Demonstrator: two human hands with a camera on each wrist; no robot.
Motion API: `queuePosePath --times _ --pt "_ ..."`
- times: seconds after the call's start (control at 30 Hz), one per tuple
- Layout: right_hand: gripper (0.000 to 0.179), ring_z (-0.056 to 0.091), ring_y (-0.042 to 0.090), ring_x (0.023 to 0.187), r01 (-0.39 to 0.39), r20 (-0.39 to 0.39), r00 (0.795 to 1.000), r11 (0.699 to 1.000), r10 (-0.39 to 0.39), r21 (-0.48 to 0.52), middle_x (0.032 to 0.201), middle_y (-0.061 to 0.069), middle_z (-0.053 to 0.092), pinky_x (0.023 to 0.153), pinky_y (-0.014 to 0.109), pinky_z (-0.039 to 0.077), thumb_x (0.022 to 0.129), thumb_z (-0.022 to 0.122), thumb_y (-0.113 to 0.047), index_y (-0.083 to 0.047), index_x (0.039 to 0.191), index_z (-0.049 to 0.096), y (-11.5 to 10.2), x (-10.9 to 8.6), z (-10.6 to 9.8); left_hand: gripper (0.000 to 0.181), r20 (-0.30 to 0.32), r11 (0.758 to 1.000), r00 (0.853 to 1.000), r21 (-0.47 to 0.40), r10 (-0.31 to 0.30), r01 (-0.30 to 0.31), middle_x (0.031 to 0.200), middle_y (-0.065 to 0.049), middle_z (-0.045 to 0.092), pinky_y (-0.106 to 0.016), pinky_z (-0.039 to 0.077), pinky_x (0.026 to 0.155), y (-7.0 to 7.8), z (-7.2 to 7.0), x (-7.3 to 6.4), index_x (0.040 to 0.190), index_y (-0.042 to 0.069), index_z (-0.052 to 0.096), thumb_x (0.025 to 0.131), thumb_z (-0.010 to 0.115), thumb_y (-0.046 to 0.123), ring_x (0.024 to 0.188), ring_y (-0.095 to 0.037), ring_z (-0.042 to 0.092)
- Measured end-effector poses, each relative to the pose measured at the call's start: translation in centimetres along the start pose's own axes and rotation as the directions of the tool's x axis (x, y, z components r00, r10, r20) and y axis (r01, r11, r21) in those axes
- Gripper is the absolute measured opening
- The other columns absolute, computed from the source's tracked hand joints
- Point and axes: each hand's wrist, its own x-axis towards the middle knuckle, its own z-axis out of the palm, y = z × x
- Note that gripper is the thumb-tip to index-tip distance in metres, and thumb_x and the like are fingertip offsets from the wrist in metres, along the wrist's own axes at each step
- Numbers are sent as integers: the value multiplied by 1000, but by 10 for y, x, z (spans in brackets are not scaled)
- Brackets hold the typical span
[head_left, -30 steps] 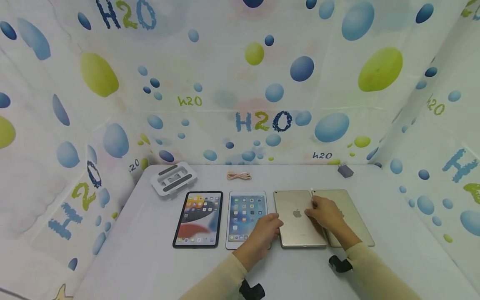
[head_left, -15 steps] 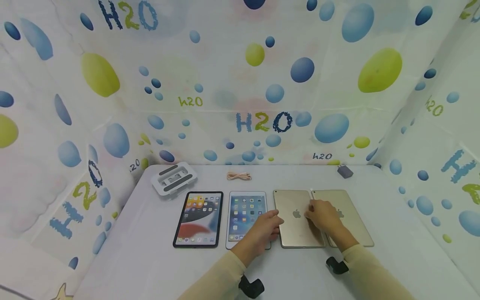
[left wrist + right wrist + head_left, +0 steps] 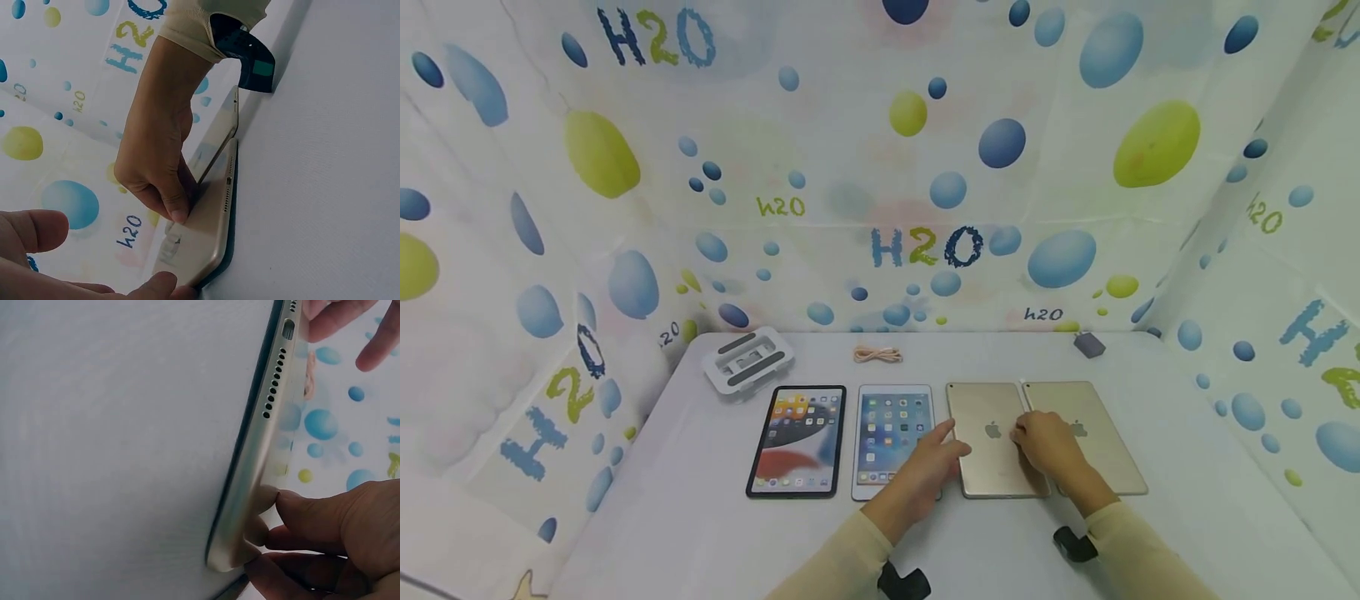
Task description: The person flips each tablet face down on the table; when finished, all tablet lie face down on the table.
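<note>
A gold tablet (image 3: 996, 462) lies back-up, an apple logo on its back. My right hand (image 3: 1052, 446) is at its right long side. In the right wrist view, the thumb (image 3: 309, 515) meets the back near the edge while bent fingers (image 3: 269, 578) come in at the side, pinching that edge. My left hand (image 3: 921, 471) is at the opposite side, one digit (image 3: 156, 284) resting on the tablet's edge and another held out straight above it. Close on the right lies a second gold tablet (image 3: 1108, 442), also back-up, partly covered by my right hand and wrist.
Left of my hands lie a white tablet (image 3: 880, 433) with its screen lit and a black-framed tablet (image 3: 797, 442), also lit. Further back are a white case (image 3: 748, 362), a coiled pinkish cable (image 3: 877, 355) and a small grey block (image 3: 1089, 344). Patterned cloth surrounds the white table.
My right hand has slid down the gold tablet's right edge, toward me. The tablet has shifted very slightly left. My left hand's digits have spread a little at its side.
</note>
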Motion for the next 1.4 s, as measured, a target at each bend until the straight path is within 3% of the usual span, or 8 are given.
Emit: queuePosePath --times 0.23,0.47,0.63,0.7,0.8,0.9,1.0,1.4 --pt "11 53 16 63 21 20 1000 1000 -21 6 69 2 62 55 31 47 93 69 -9 -1 85 72 -2 1 -3 66 38 998 997 -11 61 -60 148 -27 46 -49 47 108 -3 -13 -14 156 5 36 96 59 20 134 -44 50" --pt "15 63 22 71 65 -50 996 997 -68 -48 79 8 67 61 37 53 94 70 -16 -3 85 73 -11 2 -7 59 -10 985 985 35 170 -169 153 -27 43 -47 50 105 12 -56 -45 153 2 41 99 58 19 133 -41 51" --pt "29 71 28 94 64 -87 995 970 -45 233 116 17 73 77 44 58 96 66 -21 -1 116 74 -29 7 -4 62 -99 964 974 193 204 -182 151 -24 47 -55 41 112 21 -91 -61 152 3 43 96 64 18 138 -39 48" --pt "35 70 27 98 40 -29 999 902 -30 431 123 19 70 80 42 59 97 66 -21 1 125 69 -36 10 -2 64 -138 955 971 255 193 -154 152 -24 47 -57 40 113 21 -102 -64 153 3 43 94 66 18 139 -41 46" --pt "47 68 31 110 -59 103 995 721 -17 691 135 22 63 88 42 59 96 67 -20 2 137 59 -46 12 1 69 -202 939 965 332 165 -91 151 -26 46 -60 42 110 17 -112 -65 153 4 42 91 69 18 138 -45 45" --pt "56 63 37 120 -192 236 972 543 -11 817 145 25 52 92 47 58 97 65 -18 2 146 49 -52 8 5 74 -225 923 967 383 118 -24 151 -30 44 -62 44 106 8 -114 -64 154 4 41 89 72 20 137 -49 45" --pt "60 57 40 126 -267 302 953 443 -8 856 151 24 46 95 50 56 97 65 -17 0 150 43 -58 4 9 75 -221 916 970 402 101 -4 151 -32 44 -62 45 105 2 -112 -64 154 3 41 88 73 20 136 -49 46" --pt "59 48 45 136 -309 347 933 292 -89 905 158 24 35 98 52 55 102 57 -19 -1 154 34 -78 8 21 75 -167 892 978 450 123 -35 148 -34 45 -62 44 106 2 -118 -59 153 -4 39 89 72 21 134 -48 48"
